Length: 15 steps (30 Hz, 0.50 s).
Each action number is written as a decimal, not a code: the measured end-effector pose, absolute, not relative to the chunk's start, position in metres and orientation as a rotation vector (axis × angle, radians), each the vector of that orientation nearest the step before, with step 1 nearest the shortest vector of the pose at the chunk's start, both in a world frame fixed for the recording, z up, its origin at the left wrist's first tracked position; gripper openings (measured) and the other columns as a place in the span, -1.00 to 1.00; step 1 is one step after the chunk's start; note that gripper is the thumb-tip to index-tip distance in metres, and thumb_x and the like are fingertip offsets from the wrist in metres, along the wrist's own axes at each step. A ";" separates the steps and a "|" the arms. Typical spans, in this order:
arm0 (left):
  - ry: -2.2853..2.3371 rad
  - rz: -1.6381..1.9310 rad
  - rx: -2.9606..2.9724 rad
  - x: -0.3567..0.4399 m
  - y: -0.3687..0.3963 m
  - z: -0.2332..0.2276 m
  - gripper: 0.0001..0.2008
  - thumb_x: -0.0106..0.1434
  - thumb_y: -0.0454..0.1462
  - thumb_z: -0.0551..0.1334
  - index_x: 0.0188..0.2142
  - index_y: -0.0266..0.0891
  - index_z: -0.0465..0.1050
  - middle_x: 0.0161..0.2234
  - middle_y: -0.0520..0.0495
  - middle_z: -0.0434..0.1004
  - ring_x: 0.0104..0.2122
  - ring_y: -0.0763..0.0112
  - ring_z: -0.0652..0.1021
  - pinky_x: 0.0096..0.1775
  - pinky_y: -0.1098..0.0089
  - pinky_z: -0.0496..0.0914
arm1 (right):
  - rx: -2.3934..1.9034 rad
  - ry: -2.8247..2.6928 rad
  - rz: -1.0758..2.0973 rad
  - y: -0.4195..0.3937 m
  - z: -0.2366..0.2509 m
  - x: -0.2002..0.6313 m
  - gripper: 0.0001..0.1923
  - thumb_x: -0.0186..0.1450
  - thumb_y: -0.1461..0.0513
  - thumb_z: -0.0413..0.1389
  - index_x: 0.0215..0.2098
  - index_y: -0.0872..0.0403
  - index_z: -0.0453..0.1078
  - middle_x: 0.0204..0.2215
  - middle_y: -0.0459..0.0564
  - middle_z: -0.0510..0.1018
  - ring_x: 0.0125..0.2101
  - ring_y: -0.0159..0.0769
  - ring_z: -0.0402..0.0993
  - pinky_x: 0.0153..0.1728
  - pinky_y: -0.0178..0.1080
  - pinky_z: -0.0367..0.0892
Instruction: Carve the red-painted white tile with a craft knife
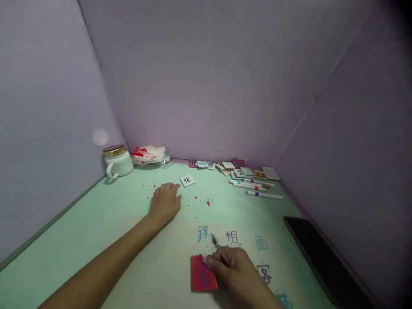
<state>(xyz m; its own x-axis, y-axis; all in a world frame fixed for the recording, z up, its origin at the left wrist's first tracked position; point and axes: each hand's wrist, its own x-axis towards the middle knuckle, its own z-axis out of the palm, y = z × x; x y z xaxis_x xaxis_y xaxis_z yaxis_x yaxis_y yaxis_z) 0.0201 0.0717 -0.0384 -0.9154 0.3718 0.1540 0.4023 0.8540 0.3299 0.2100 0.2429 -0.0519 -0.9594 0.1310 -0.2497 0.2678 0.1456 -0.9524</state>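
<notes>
We are gripping a pen (215, 243) in our right hand (236, 270), its tip touching the near table (96, 223) among written characters, just beside a red card (202, 274). Our left hand (165, 201) is lying flat and holding nothing, farther left, near a small white tile (187, 180). Markers (257, 189) and a white jar (117, 162) are sitting far back.

A pale green table (96, 223) carries tiles (240, 170), markers (257, 189), and a jar (118, 162).

Single head view, looking forward-down over green table (96, 223), close, walled corner ahead.
</notes>
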 end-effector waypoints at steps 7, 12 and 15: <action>-2.970 -1.126 -0.556 -0.053 0.111 -0.034 -0.70 0.34 -0.18 0.21 0.02 -0.25 0.37 0.02 -0.15 0.41 -0.07 0.21 0.49 -0.08 0.10 0.44 | 0.300 2.393 -1.700 0.246 -0.056 0.208 -0.67 0.16 0.07 0.03 -0.64 0.02 0.06 -0.66 -0.20 0.07 -0.56 -0.41 -0.01 -0.53 -0.29 -0.09; -2.840 -1.635 -0.594 -0.065 0.099 -0.032 -0.69 0.35 -0.17 0.20 0.02 -0.27 0.35 -0.02 -0.15 0.43 -0.13 0.25 0.52 -0.14 0.15 0.47 | 0.332 2.399 -1.692 0.243 -0.057 0.208 -0.70 0.13 0.11 0.02 -0.65 0.01 0.05 -0.68 -0.21 0.03 -0.58 -0.41 -0.05 -0.55 -0.28 -0.12; -2.771 -1.767 -0.608 -0.064 0.087 -0.032 -0.69 0.35 -0.17 0.20 0.02 -0.27 0.35 -0.03 -0.14 0.43 -0.15 0.26 0.52 -0.15 0.16 0.48 | 0.349 2.421 -1.734 0.240 -0.062 0.206 -0.71 0.10 0.11 0.02 -0.67 0.02 0.06 -0.69 -0.21 0.03 -0.59 -0.41 -0.05 -0.55 -0.27 -0.14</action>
